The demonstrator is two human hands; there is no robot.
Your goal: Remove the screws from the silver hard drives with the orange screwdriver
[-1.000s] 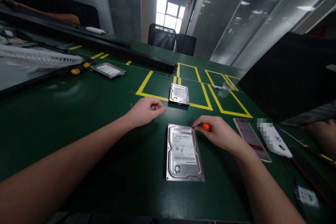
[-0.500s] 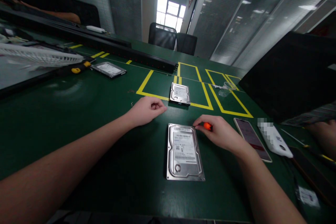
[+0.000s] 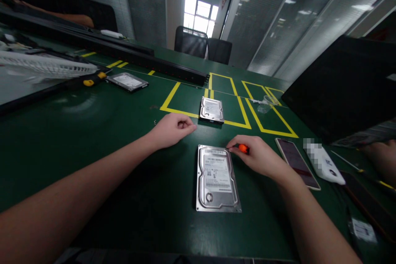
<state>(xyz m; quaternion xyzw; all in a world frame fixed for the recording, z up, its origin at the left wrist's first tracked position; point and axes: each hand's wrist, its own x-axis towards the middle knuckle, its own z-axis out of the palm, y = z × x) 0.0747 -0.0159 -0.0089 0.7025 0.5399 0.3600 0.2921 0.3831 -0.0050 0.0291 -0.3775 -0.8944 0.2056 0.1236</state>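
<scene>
A silver hard drive [image 3: 216, 179] lies label side up on the green table. My right hand [image 3: 255, 154] is closed at its far right corner, fingertips touching or just above that corner. An orange-handled tool [image 3: 243, 148] shows between the fingers; the rest of it is hidden. Beyond the drive, to the left, my left hand [image 3: 173, 130] rests on the table with fingers curled and pressed together. What it may hold is hidden. A second hard drive [image 3: 212, 109] sits just past the left fingertips. Tiny screws [image 3: 155, 122] appear to lie beside the left hand.
To the right are a phone [image 3: 297, 163], a white device [image 3: 324, 167] and another person's hand [image 3: 382, 156]. A black panel [image 3: 343, 90] stands behind them. At left lie another hard drive [image 3: 128, 81] and a yellow-handled tool [image 3: 94, 79]. A black power strip [image 3: 173, 70] runs across the back.
Almost nothing differs. The orange end in my right hand has shifted very slightly to the left; both hands and the hard drive stay in place.
</scene>
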